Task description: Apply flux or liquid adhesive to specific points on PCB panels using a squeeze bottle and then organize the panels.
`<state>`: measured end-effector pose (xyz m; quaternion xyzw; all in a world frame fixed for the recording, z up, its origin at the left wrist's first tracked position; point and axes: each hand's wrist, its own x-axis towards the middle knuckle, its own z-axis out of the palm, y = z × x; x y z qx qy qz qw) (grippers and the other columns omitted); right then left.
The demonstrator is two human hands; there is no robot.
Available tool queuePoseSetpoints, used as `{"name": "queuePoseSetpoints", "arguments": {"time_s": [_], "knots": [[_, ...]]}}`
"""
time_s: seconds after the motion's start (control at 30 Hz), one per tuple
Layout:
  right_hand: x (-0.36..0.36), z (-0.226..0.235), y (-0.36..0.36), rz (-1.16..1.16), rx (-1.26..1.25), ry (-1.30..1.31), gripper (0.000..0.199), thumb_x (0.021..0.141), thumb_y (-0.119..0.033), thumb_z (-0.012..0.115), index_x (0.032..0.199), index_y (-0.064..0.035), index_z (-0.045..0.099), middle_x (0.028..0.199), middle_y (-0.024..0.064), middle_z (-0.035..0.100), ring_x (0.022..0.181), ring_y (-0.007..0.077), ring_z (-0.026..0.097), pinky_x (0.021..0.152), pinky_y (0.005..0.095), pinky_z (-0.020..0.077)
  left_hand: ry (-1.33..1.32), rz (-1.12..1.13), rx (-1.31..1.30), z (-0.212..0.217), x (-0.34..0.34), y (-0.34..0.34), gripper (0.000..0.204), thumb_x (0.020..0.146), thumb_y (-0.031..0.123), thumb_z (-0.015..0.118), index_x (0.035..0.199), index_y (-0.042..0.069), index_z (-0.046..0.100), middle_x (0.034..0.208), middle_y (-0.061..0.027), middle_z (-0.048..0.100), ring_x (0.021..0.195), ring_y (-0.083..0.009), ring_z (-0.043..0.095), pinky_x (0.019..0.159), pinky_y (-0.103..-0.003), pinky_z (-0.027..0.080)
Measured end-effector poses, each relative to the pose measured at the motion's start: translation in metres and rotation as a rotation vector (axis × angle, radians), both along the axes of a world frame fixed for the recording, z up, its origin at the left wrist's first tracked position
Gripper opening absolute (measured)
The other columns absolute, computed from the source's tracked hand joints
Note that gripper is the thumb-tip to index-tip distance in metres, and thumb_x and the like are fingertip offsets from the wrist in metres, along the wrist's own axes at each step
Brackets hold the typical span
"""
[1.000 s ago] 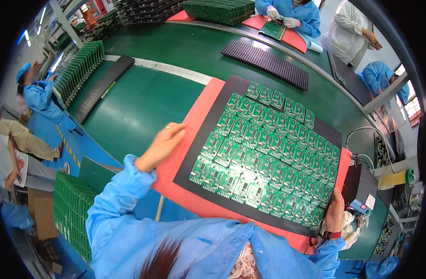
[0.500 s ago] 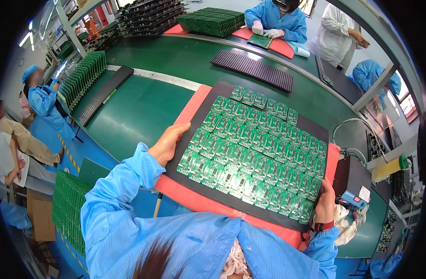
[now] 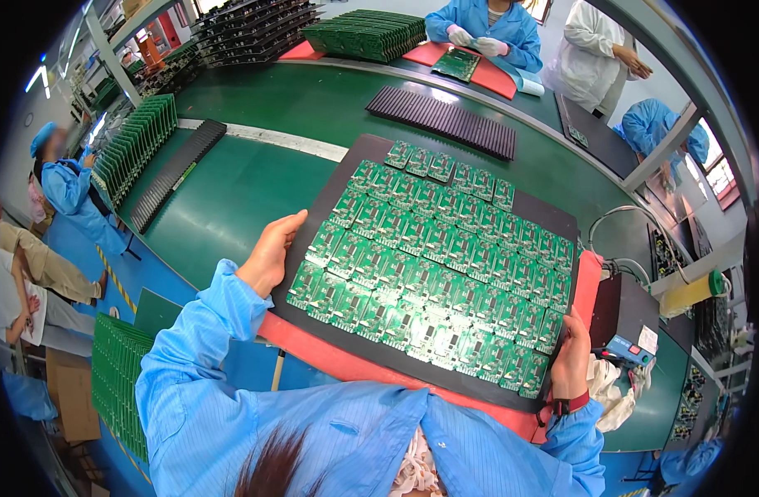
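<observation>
A thin black board [image 3: 326, 330] bears rows of small green circuit boards [image 3: 429, 257], with one shorter row at its far side. At the board's left edge is my left hand [image 3: 273, 250], closed on it with the thumb side along the rim. My right hand [image 3: 571, 358] grips the right edge near the close corner, its fingers partly hidden beneath. The black board is tilted slightly and lies over a red mat [image 3: 338, 356] that shows along the near and right sides.
Beyond the board lies a black slotted rack [image 3: 441, 120]; another slotted rack [image 3: 179, 176] is at left. Upright green panels [image 3: 135, 149] stand behind it. A black box with a blue front [image 3: 628, 323] sits at right. Across the bench, a co-worker [image 3: 487, 37] sits by a green circuit board [image 3: 455, 64].
Both hands have shifted the black board leftward and a little away, covering the red mat's left part. The co-worker's gloved hands have lifted off the green circuit board across the bench.
</observation>
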<state>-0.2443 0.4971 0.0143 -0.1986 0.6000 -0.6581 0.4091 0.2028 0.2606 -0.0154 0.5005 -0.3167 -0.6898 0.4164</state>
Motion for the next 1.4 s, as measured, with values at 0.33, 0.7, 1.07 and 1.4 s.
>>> {"name": "queuePoseSetpoints", "arguments": {"time_s": [0.33, 0.7, 1.07, 1.4], "knots": [[-0.013, -0.007, 0.007, 0.074, -0.013, -0.125, 0.046, 0.088, -0.007, 0.049, 0.133, -0.001, 0.053, 0.118, 0.0102, 0.063, 0.102, 0.0174, 0.058, 0.091, 0.0273, 0.0426, -0.049, 0.138, -0.015, -0.013, 0.0, 0.004, 0.038, 0.089, 0.042, 0.068, 0.097, 0.005, 0.069, 0.09, -0.0053, 0.064, 0.086, -0.0149, 0.056, 0.079, -0.026, 0.041], [-0.039, -0.012, 0.002, 0.157, -0.037, -0.256, 0.047, 0.086, -0.005, 0.05, 0.133, -0.0025, 0.054, 0.118, 0.009, 0.062, 0.101, 0.0172, 0.057, 0.092, 0.0278, 0.0417, -0.169, 0.182, -0.106, -0.025, 0.012, 0.003, 0.046, 0.09, 0.05, 0.063, 0.096, 0.005, 0.072, 0.096, -0.0066, 0.067, 0.094, -0.0187, 0.056, 0.085, -0.027, 0.04], [-0.068, -0.01, -0.002, 0.303, -0.034, -0.285, 0.045, 0.085, -0.004, 0.051, 0.13, -0.0036, 0.055, 0.113, 0.0062, 0.062, 0.095, 0.0141, 0.055, 0.083, 0.0244, 0.0385, -0.165, 0.273, -0.057, -0.017, -0.003, 0.022, 0.048, 0.09, 0.051, 0.063, 0.095, 0.005, 0.074, 0.095, -0.0053, 0.07, 0.09, -0.0183, 0.061, 0.083, -0.026, 0.042], [-0.092, -0.006, -0.006, 0.404, 0.104, -0.301, 0.047, 0.084, -0.003, 0.053, 0.13, -0.0063, 0.055, 0.111, 0.0029, 0.061, 0.091, 0.0108, 0.051, 0.083, 0.0231, 0.0342, -0.203, 0.301, -0.053, -0.027, 0.01, 0.012, 0.055, 0.089, 0.055, 0.063, 0.101, 0.003, 0.074, 0.097, -0.0082, 0.072, 0.091, -0.0211, 0.064, 0.085, -0.027, 0.045]]}}
